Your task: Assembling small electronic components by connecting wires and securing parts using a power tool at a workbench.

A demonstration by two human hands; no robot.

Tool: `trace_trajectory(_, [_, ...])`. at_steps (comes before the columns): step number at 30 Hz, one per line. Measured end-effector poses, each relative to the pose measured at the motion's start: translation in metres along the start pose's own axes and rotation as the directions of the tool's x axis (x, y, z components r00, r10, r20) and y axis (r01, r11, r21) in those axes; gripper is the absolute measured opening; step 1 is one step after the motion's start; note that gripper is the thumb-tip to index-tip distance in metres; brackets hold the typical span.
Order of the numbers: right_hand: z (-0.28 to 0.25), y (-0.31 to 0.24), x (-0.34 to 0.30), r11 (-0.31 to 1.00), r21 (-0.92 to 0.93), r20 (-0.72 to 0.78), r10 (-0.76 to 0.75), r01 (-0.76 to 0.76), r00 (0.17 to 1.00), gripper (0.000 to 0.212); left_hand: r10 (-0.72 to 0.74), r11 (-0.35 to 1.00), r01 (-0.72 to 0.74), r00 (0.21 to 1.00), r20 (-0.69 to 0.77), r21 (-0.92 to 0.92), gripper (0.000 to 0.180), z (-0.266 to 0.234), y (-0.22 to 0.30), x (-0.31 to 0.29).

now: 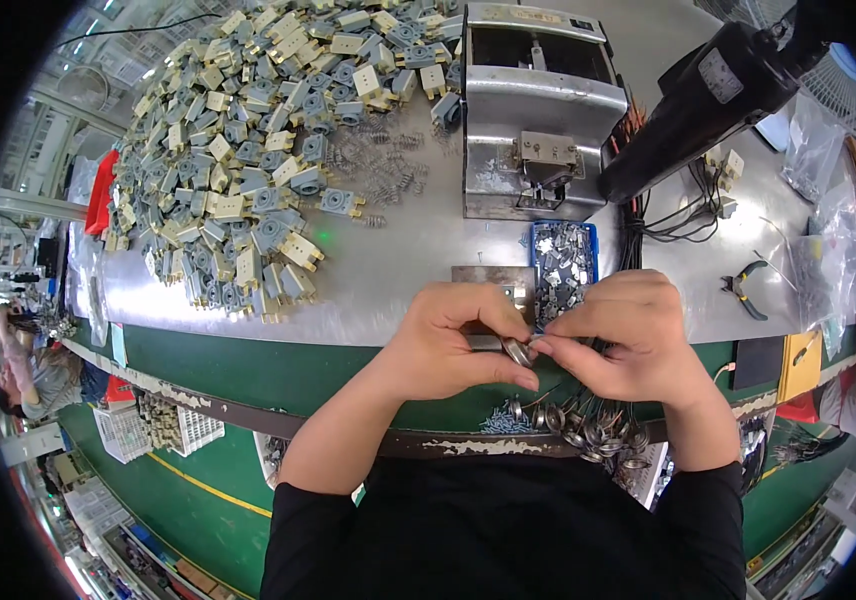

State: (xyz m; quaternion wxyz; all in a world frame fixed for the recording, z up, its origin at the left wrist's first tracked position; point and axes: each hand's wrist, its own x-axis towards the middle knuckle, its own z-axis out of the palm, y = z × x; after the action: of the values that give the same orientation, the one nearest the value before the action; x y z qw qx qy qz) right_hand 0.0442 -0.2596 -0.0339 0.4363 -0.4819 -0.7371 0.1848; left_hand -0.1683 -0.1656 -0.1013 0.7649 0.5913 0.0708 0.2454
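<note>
Over near edge of metal workbench point(398, 275), left hand point(440, 343) pinches round metal part point(518, 352); right hand point(633, 335) closed at fingertips beside it, grip contents unclear; blue tray point(595, 245) just beyond; grey-and-cream blocks point(238, 170) heaped far left.

This looks like a factory workshop. A steel machine point(545, 88) stands on the bench point(403, 270). Countless similar parts point(238, 160) lie heaped left of the machine.

Bent fingers point(593, 320) — hands point(445, 338) close together
</note>
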Motion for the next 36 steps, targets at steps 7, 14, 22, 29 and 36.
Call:
trace_trajectory(7, [0.006,0.002,-0.004,0.989,-0.122,-0.08,-0.097,0.087,0.992,0.015,0.345,0.883,-0.299,0.936,-0.07,0.363,0.036,0.006,-0.007,0.004])
trace_trajectory(14, [0.011,-0.004,-0.005,0.953,-0.28,-0.121,-0.155,0.116,0.98,0.019,0.396,0.821,-0.253,0.898,-0.191,0.512,0.025,0.014,0.004,0.004])
trace_trajectory(22, [0.002,-0.016,0.0,0.995,-0.052,0.003,0.081,-0.081,0.997,0.024,0.563,0.351,-0.273,0.826,0.031,0.896,0.022,0.007,0.024,0.007])
trace_trajectory(29, [0.005,-0.005,-0.005,0.982,0.134,0.036,0.127,-0.13,0.991,0.035,0.673,0.261,-0.257,0.739,0.015,0.93,0.033,0.01,0.013,0.011])
trace_trajectory(36, [-0.008,-0.01,-0.012,0.914,0.187,0.121,0.342,-0.36,0.932,0.029,-0.202,0.979,0.201,0.979,0.007,0.036,0.025,0.017,0.016,0.001])
